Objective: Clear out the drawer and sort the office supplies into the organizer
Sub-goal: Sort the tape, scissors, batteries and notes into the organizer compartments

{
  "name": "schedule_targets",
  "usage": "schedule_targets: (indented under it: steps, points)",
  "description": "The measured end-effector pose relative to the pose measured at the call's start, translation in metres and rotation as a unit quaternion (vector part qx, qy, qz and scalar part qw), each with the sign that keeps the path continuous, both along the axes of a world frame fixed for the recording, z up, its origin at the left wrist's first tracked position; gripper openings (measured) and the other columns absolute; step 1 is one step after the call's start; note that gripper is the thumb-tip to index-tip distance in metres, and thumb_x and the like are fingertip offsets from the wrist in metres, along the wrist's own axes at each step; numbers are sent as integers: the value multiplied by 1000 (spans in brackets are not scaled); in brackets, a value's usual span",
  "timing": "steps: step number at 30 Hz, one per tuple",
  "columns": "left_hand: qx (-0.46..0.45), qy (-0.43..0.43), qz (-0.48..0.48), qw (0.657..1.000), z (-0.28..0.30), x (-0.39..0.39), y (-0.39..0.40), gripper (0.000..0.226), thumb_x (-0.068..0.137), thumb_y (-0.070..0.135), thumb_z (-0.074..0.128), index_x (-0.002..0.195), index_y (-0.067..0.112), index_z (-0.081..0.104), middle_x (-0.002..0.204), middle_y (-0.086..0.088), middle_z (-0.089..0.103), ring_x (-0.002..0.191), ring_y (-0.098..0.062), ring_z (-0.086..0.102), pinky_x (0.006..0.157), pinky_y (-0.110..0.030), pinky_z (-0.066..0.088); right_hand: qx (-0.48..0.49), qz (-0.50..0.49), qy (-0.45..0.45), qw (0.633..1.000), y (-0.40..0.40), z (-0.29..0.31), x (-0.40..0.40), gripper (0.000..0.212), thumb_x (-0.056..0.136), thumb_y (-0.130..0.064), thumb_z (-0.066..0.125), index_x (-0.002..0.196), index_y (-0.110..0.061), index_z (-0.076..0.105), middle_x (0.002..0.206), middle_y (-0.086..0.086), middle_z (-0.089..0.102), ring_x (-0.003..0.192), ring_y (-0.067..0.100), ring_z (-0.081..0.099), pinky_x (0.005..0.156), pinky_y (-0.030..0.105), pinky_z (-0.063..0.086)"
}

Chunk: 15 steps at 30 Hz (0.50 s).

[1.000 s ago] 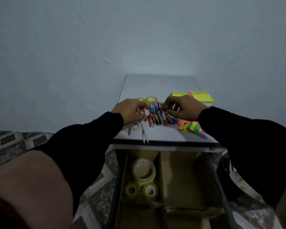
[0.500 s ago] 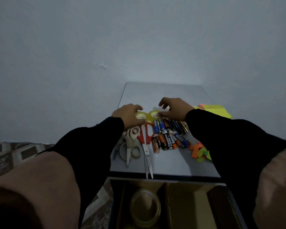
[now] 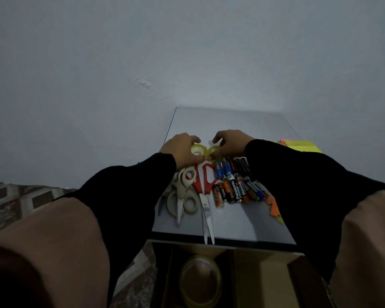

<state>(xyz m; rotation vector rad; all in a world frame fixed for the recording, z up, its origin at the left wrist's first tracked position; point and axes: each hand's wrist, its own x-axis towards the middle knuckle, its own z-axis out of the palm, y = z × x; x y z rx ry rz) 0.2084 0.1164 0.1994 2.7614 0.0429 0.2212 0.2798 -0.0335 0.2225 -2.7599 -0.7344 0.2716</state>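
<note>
On the grey cabinet top (image 3: 231, 225), my left hand (image 3: 180, 150) grips a small yellow tape roll (image 3: 197, 150). My right hand (image 3: 229, 142) curls its fingers round a second small tape roll (image 3: 213, 149) right beside the first. Just in front lie red-handled scissors (image 3: 203, 185), cream-handled scissors (image 3: 182, 187) and a heap of several batteries (image 3: 236, 185). Below the top, the open drawer holds a cardboard organizer (image 3: 260, 274) with a large clear tape roll (image 3: 200, 278) in its left compartment.
Yellow and pink sticky note pads (image 3: 300, 146) lie at the right edge of the top. Orange and green paper tabs (image 3: 273, 207) sit near my right sleeve. A pale wall stands behind; patterned floor (image 3: 20, 196) lies to the left.
Both hands moved from the batteries back to the two small tape rolls and closed round them. The view tilted up, so less of the drawer shows.
</note>
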Motion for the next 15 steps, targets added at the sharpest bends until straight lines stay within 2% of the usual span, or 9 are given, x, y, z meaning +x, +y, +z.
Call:
schedule_targets:
  steps: [8, 11, 15]
  points:
    - [-23, -55, -12, 998, 14, -11, 0, 62, 78, 27, 72, 134, 14, 48, 129, -10, 49, 118, -24, 48, 95, -28, 37, 97, -12, -77, 992, -11, 2, -11, 57, 78, -30, 73, 127, -11, 52, 127, 11, 52, 112, 26, 51, 86, 28, 38]
    - [-32, -63, -14, 997, 23, -24, 0, 62, 77, 24, 74, 132, 13, 50, 128, -10, 48, 118, -24, 48, 94, -25, 36, 126, 2, -90, 988, -17, 15, -25, 57, 78, -29, 73, 128, -14, 51, 124, 12, 48, 110, 27, 50, 90, 31, 39]
    - [-37, -58, -19, 997, 38, -55, -4, 60, 78, 24, 73, 132, 14, 50, 128, -12, 49, 118, -25, 48, 94, -25, 36, 115, 36, -97, 988, -29, 36, -59, 56, 78, -31, 73, 128, -20, 51, 120, 12, 48, 105, 27, 53, 89, 32, 41]
